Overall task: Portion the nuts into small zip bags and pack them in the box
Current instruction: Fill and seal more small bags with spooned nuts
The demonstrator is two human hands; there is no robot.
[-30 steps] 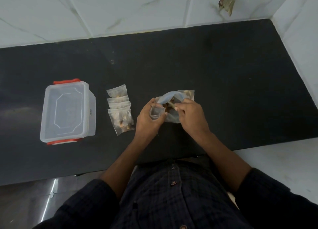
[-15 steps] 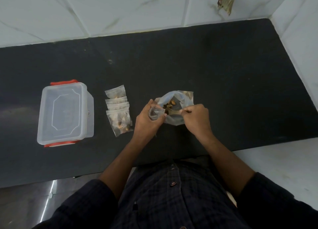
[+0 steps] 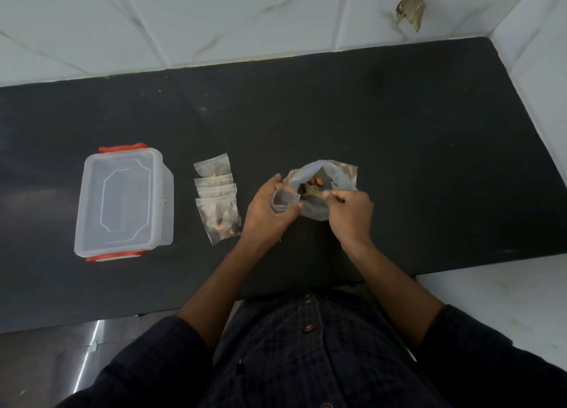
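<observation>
Left hand (image 3: 270, 211) grips a small clear zip bag (image 3: 284, 200); right hand (image 3: 349, 213) pinches a spoon (image 3: 313, 195) over the open nut bag (image 3: 325, 186) on the dark tabletop (image 3: 399, 150).

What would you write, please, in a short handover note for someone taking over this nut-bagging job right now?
Left hand holds a small empty zip bag open.
Right hand pinches a spoon reaching into the big nut bag, which lies open on the black counter.
Done: four filled small bags lie overlapping beside the box.
Left: fill and seal this bag. The box's lid is on, and none of the four bags is in it yet.
</observation>
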